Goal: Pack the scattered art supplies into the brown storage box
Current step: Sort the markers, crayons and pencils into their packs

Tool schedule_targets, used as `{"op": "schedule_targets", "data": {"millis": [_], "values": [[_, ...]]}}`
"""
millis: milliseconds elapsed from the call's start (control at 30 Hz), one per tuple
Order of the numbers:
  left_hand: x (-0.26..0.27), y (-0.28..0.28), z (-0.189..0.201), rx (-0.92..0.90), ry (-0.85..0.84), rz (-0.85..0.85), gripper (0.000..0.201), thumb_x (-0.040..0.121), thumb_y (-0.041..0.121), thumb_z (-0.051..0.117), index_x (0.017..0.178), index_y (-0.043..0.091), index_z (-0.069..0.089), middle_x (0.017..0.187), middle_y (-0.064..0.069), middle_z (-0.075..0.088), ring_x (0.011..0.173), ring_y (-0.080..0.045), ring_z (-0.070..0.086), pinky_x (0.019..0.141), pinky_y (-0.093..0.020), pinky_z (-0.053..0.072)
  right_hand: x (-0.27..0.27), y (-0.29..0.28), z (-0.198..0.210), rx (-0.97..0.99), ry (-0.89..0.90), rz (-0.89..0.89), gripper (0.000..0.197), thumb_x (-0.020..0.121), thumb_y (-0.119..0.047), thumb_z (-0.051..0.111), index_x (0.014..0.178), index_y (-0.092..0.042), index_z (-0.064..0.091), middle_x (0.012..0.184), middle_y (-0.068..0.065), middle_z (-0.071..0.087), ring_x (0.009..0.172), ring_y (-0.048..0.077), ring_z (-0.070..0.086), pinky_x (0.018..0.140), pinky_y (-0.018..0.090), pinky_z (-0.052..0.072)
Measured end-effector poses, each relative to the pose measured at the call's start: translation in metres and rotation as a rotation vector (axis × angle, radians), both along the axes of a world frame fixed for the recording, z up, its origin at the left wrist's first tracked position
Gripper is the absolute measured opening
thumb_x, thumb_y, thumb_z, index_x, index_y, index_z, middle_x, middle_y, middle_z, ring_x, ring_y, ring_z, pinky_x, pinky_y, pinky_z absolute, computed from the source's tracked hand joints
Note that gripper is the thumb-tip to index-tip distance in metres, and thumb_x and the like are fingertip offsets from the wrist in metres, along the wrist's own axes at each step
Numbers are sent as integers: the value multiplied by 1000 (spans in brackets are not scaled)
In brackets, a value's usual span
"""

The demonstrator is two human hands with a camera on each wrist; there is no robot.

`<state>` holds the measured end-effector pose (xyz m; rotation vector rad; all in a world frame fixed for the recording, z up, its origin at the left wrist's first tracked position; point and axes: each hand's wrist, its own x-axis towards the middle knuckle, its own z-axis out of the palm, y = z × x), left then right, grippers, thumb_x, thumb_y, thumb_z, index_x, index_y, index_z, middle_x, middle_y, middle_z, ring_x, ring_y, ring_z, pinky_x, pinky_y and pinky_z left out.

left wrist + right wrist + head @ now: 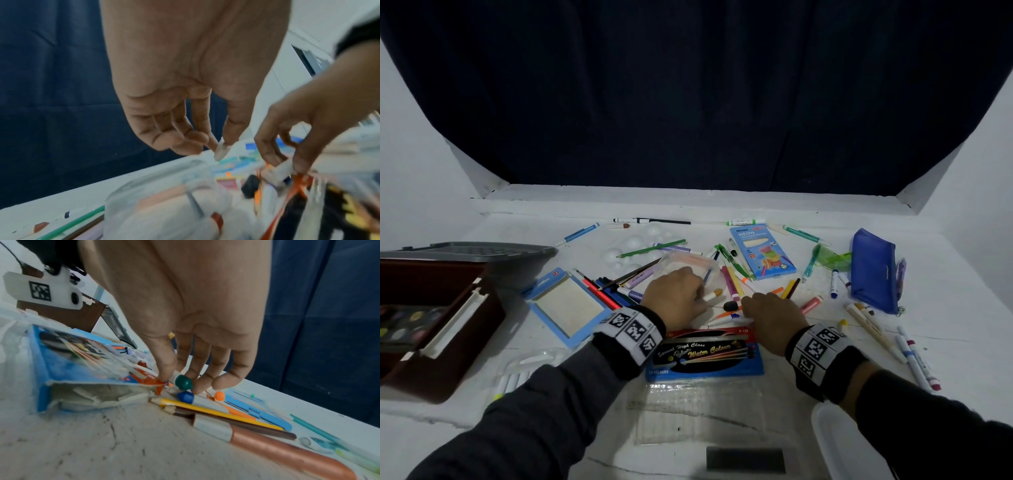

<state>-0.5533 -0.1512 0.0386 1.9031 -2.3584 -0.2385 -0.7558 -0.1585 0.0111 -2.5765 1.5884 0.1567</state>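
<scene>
Near the blue-and-red watercolour box [705,353], a white green-capped marker [182,382] is pinched by the right hand [774,317] and a small white marker [221,150] by the left hand [676,296]. At nine o'clock the brown plastic storage box [431,329] is seen open, one paint palette [407,325] inside — most supplies are left scattered toward twelve.

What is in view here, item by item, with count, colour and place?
brown storage box: one, open, far left, paint palette inside
grey lid: one, behind the box
blue water colour pack: one, front centre
blue neon crayon box: one, right of centre
blue zip pouch: one, right
clear plastic tub: one, centre
loose pens and pencils: many, mixed colours, scattered
left hand: grip on a white marker
right hand: grip on a green-capped marker
</scene>
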Motion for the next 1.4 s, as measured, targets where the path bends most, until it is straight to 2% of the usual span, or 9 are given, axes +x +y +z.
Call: {"op": "schedule_targets", "data": {"millis": [100, 233, 367, 667, 867, 1000, 1133, 1300, 1400], "values": [[18, 19, 13, 7, 307, 51, 9, 90, 32, 65, 87, 24, 68, 89, 10, 65, 80, -8, 61, 74, -30, 52, -4, 6, 5, -55, -204, -34, 19, 94, -23, 54, 112, -21, 51, 109, 1, 58, 95, 17, 56, 82, 35, 50], [41, 58, 22, -25, 591, 133, 7, 91, 21, 69, 84, 24, 68, 79, 7, 70, 68, -2, 64, 65, -19, 50, -1, 26, 16, -38, -575, -35, 12, 92, -23, 63, 104, -21, 64, 94, -7, 57, 83, 6, 53, 71, 11, 39], [68, 107, 10, 62, 701, 148, 20, 87, 22, 74, 102, 34, 70, 79, 0, 68, 67, -17, 67, 69, -38, 55, 10, 59, 21, 153, -891, -37, 8, 83, -15, 74, 90, -19, 74, 86, -12, 60, 81, 1, 55, 71, 6, 40], [79, 175, -24, 266, 519, 43, 28, 86, 19, 73, 106, 38, 70, 70, 3, 66, 57, -4, 57, 61, -17, 45, 44, 91, 3, 484, -778, 3, 16, 78, -10, 72, 90, -18, 66, 76, -2, 63, 71, 14, 61, 71, 33, 52], [64, 172, -40, 222, 414, 108, 20, 87, 31, 73, 106, 30, 72, 63, 10, 69, 62, 0, 66, 65, -14, 49, 56, 95, -6, 535, -625, 25, 23, 86, -9, 66, 107, -15, 58, 87, 5, 63, 63, 4, 55, 59, 16, 46], [59, 164, -45, 221, 388, 108, 20, 89, 39, 72, 83, 19, 70, 61, 2, 70, 63, -2, 69, 66, -14, 49, 58, 94, -6, 507, -565, 41, 26, 89, -12, 64, 112, -17, 56, 90, 4, 63, 70, 8, 56, 65, 22, 48], [66, 155, -42, 241, 299, 70, 37, 88, 54, 66, 100, 19, 70, 73, 8, 67, 66, -4, 63, 66, -18, 49, 57, 93, -5, 457, -514, 68, 28, 89, -13, 64, 115, -19, 55, 89, 2, 62, 73, 11, 53, 70, 26, 49], [74, 152, -34, 196, 227, -12, 48, 84, 61, 64, 128, 41, 60, 92, 18, 50, 79, 4, 47, 76, -23, 46, 56, 92, -2, 413, -552, 56, 29, 88, -12, 66, 115, -19, 58, 89, -1, 62, 76, 12, 57, 71, 24, 49], [73, 151, -36, 218, 130, -39, 54, 84, 62, 64, 133, 41, 56, 105, 14, 46, 98, -5, 46, 87, -25, 43, 65, 97, 2, 447, -622, 40, 27, 87, -14, 70, 112, -17, 60, 91, 2, 65, 76, 11, 60, 67, 18, 48]]}}
